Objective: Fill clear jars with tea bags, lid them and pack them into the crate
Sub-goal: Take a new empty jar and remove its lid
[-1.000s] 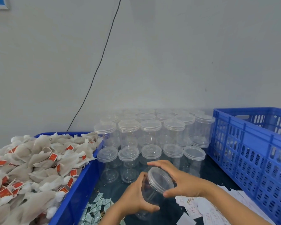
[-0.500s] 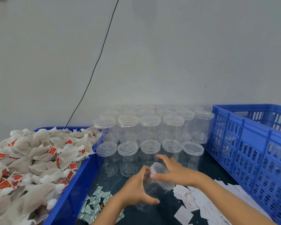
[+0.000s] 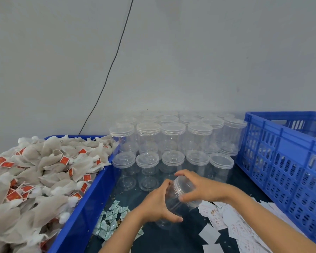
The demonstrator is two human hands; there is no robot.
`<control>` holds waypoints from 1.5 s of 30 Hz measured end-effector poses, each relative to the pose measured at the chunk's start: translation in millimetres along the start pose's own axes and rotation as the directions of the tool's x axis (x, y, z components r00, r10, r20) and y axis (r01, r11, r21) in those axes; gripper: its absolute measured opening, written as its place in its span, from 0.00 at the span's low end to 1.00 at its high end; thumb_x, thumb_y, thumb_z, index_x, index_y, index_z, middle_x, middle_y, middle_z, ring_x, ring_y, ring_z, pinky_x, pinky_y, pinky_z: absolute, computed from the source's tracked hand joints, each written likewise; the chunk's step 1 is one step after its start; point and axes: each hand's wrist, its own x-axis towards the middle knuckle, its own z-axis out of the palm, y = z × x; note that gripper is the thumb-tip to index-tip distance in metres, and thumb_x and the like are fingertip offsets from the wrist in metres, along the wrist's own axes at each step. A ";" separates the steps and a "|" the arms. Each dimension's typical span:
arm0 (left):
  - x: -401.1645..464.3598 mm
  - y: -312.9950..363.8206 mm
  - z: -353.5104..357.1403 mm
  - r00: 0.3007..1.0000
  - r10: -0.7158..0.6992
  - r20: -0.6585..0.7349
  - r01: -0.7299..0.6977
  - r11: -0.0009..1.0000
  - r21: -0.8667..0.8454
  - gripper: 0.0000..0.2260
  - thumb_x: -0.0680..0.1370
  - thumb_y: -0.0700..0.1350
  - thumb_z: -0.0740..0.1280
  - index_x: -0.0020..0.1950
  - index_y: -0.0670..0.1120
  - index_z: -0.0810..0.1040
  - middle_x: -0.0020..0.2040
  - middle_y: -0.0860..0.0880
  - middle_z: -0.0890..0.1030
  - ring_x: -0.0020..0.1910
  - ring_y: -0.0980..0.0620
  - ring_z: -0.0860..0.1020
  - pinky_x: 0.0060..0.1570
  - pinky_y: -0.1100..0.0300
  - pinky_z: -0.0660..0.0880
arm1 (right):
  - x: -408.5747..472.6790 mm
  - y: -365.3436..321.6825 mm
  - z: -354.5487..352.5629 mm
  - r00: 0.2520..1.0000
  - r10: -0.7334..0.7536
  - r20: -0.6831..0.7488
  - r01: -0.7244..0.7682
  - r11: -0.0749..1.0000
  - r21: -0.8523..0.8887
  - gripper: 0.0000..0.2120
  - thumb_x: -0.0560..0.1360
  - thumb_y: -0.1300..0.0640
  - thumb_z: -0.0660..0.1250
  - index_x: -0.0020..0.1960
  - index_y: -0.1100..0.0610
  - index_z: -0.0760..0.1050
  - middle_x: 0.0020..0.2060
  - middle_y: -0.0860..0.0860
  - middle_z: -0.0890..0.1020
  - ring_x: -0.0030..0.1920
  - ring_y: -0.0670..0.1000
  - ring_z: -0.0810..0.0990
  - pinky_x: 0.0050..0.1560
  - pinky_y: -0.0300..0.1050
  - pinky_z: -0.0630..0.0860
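Note:
An empty clear jar (image 3: 173, 207) is tilted above the dark table, held between both hands. My left hand (image 3: 157, 203) grips its body from the left and below. My right hand (image 3: 199, 187) has its fingers curled round the clear lid (image 3: 181, 185) at the jar's top. Several more lidded empty jars (image 3: 171, 141) stand in rows behind. Tea bags with red tags (image 3: 35, 179) are heaped in a blue tray (image 3: 84, 212) on the left. A blue slatted crate (image 3: 285, 161) stands on the right.
Small green-white sachets (image 3: 111, 220) lie on the table in front of the tray. White paper labels (image 3: 224, 221) are scattered at the front right. A black cable (image 3: 109, 70) runs down the grey wall behind the tray.
Both hands stay on the jar. My right hand has shifted its grip round the lid, and the jar tilts a little more to the right.

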 end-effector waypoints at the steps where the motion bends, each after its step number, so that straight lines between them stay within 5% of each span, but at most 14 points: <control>1: -0.1 -0.7 0.2 1.000 -0.002 -0.003 0.002 1.000 -0.001 0.36 0.59 0.58 0.79 0.61 0.60 0.65 0.58 0.61 0.76 0.60 0.59 0.75 0.62 0.53 0.74 | -1.8 0.8 -5.4 0.998 -0.052 0.041 0.051 0.999 0.015 0.38 0.71 0.54 0.72 0.72 0.38 0.54 0.71 0.48 0.61 0.68 0.53 0.67 0.65 0.48 0.73; 4: 0.3 -3.1 0.3 1.000 -0.011 -0.005 0.011 1.000 -0.003 0.35 0.59 0.58 0.79 0.60 0.61 0.65 0.57 0.61 0.77 0.59 0.61 0.75 0.61 0.54 0.75 | 0.9 -1.0 -5.0 0.999 -0.030 0.030 0.030 0.999 0.016 0.39 0.72 0.43 0.70 0.74 0.37 0.50 0.74 0.47 0.55 0.73 0.54 0.61 0.69 0.49 0.66; 7: 0.5 -4.2 1.1 1.000 -0.007 0.011 0.007 1.000 -0.017 0.34 0.59 0.57 0.80 0.58 0.62 0.65 0.57 0.62 0.77 0.59 0.61 0.75 0.61 0.54 0.75 | 9.6 3.0 5.2 0.993 0.064 -0.095 -0.071 0.995 -0.072 0.36 0.72 0.32 0.62 0.75 0.42 0.52 0.75 0.52 0.59 0.70 0.57 0.66 0.64 0.51 0.70; 9: 0.5 -3.4 1.8 1.000 0.001 0.019 0.000 1.000 -0.030 0.35 0.59 0.57 0.80 0.60 0.61 0.66 0.58 0.62 0.77 0.60 0.61 0.75 0.62 0.53 0.74 | 8.9 5.8 3.1 0.997 0.021 -0.080 -0.027 0.996 -0.081 0.34 0.72 0.36 0.66 0.73 0.41 0.56 0.72 0.50 0.64 0.66 0.54 0.70 0.59 0.46 0.75; 13: 0.4 -2.5 0.7 1.000 0.016 0.014 -0.015 0.999 -0.045 0.41 0.59 0.56 0.81 0.67 0.61 0.63 0.63 0.62 0.75 0.64 0.62 0.73 0.66 0.55 0.71 | 1.6 7.7 -11.2 0.987 -0.162 0.015 0.162 0.977 -0.137 0.36 0.68 0.48 0.75 0.69 0.36 0.60 0.65 0.41 0.66 0.65 0.44 0.68 0.63 0.40 0.70; 16: -0.7 -1.9 0.7 1.000 0.010 0.008 -0.010 0.999 -0.045 0.43 0.60 0.55 0.80 0.69 0.63 0.61 0.64 0.63 0.73 0.65 0.63 0.71 0.68 0.56 0.70 | -2.2 6.9 -14.9 0.959 -0.266 0.101 0.284 0.917 -0.279 0.36 0.67 0.53 0.75 0.68 0.35 0.62 0.61 0.35 0.63 0.64 0.38 0.66 0.64 0.37 0.68; 21: -1.5 -1.2 0.9 1.000 -0.018 0.007 0.019 0.998 -0.060 0.38 0.60 0.55 0.80 0.64 0.62 0.64 0.61 0.64 0.74 0.62 0.63 0.72 0.66 0.59 0.71 | -3.5 11.5 -7.0 0.906 -0.411 0.101 0.394 0.732 -0.557 0.39 0.72 0.59 0.70 0.69 0.28 0.54 0.68 0.34 0.53 0.71 0.40 0.54 0.59 0.38 0.68; 24: -1.5 -0.7 1.1 1.000 -0.014 -0.010 0.013 0.998 -0.065 0.37 0.60 0.54 0.81 0.62 0.63 0.65 0.60 0.64 0.75 0.62 0.62 0.73 0.65 0.59 0.72 | -3.7 9.9 0.8 0.968 -0.242 0.073 0.253 0.930 -0.268 0.46 0.69 0.44 0.73 0.70 0.25 0.41 0.71 0.34 0.47 0.74 0.42 0.49 0.68 0.47 0.63; 26: -1.5 -0.5 1.5 1.000 -0.015 -0.011 0.014 0.998 -0.062 0.36 0.60 0.55 0.80 0.62 0.61 0.66 0.60 0.62 0.76 0.62 0.61 0.74 0.63 0.55 0.73 | -0.6 10.8 7.4 0.992 -0.122 0.005 0.121 0.979 -0.164 0.40 0.70 0.31 0.63 0.72 0.30 0.40 0.77 0.42 0.47 0.77 0.51 0.51 0.73 0.54 0.58; 29: -1.8 -2.9 1.9 1.000 -0.002 -0.014 0.001 0.997 -0.074 0.36 0.60 0.54 0.81 0.63 0.61 0.66 0.60 0.61 0.77 0.62 0.61 0.74 0.64 0.53 0.73 | -0.9 8.7 2.4 0.996 -0.083 0.007 0.083 0.986 -0.144 0.36 0.73 0.37 0.66 0.73 0.36 0.49 0.74 0.47 0.57 0.71 0.52 0.64 0.69 0.50 0.67; 32: -3.5 -5.0 3.0 0.999 -0.008 -0.034 0.005 0.996 -0.085 0.36 0.60 0.53 0.81 0.62 0.62 0.66 0.59 0.62 0.77 0.61 0.62 0.74 0.64 0.53 0.72 | -3.5 10.4 -8.0 0.978 -0.170 0.120 0.183 0.978 -0.104 0.42 0.69 0.48 0.74 0.71 0.32 0.50 0.70 0.43 0.57 0.70 0.48 0.62 0.69 0.48 0.67; 36: -2.8 -4.5 1.6 1.000 -0.018 -0.009 0.017 0.997 -0.078 0.34 0.60 0.54 0.81 0.60 0.63 0.67 0.59 0.64 0.77 0.61 0.64 0.74 0.64 0.54 0.73 | 3.4 10.3 4.3 0.999 -0.046 -0.016 0.044 0.995 -0.091 0.40 0.70 0.34 0.67 0.73 0.39 0.48 0.73 0.47 0.57 0.70 0.53 0.65 0.65 0.46 0.69; 41: -2.9 -3.1 2.0 1.000 -0.009 -0.019 0.008 0.998 -0.057 0.37 0.59 0.54 0.81 0.62 0.63 0.65 0.59 0.65 0.76 0.61 0.66 0.73 0.65 0.55 0.72 | -2.8 9.7 -8.2 0.982 -0.175 0.072 0.182 0.976 -0.120 0.37 0.67 0.57 0.75 0.64 0.36 0.58 0.64 0.43 0.63 0.66 0.47 0.66 0.64 0.44 0.72; 45: -1.2 -1.5 1.5 1.000 -0.010 -0.005 0.010 0.999 -0.048 0.36 0.59 0.55 0.80 0.62 0.62 0.66 0.59 0.63 0.76 0.62 0.62 0.74 0.64 0.53 0.73 | 1.6 5.9 0.5 0.996 -0.018 0.086 0.021 0.999 -0.041 0.40 0.73 0.37 0.66 0.74 0.38 0.44 0.74 0.47 0.53 0.70 0.54 0.65 0.59 0.46 0.74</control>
